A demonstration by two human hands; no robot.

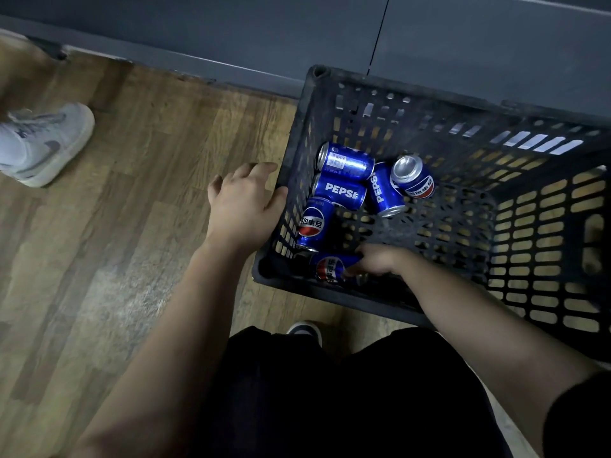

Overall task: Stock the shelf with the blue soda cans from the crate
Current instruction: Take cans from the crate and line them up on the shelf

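The black perforated plastic crate point(456, 104) stands on the wood-plank floor point(115, 226), with its far side against a dark grey panel point(231, 38). Six blue Pepsi cans are visible inside, all in the left half of the crate bottom.

Can positions:
- The rear can point(345, 160) lies on its side in the far-left corner.
- The lettered can point(340, 191) lies on its side, touching the rear can.
- The left-wall can point(314, 223) lies along the left wall.
- The centre can point(383, 191) lies on its side just right of the lettered can.
- The tilted can point(413, 176) has its silver top facing up and touches the centre can.
- The nearest can point(332, 269) lies on its side in the near-left corner.

Hand states:
- The right hand point(377, 259) reaches down into the crate, its fingers curled round the nearest can.
- The left hand point(246, 200) is outside the crate. Its fingers are loosely spread, it touches the left rim and it holds nothing.
- The hands are apart, with the crate's left wall between them.

A grey sneaker point(43, 143) rests on the floor well to the left. A dark shoe point(305, 330) stands near the crate's near edge.
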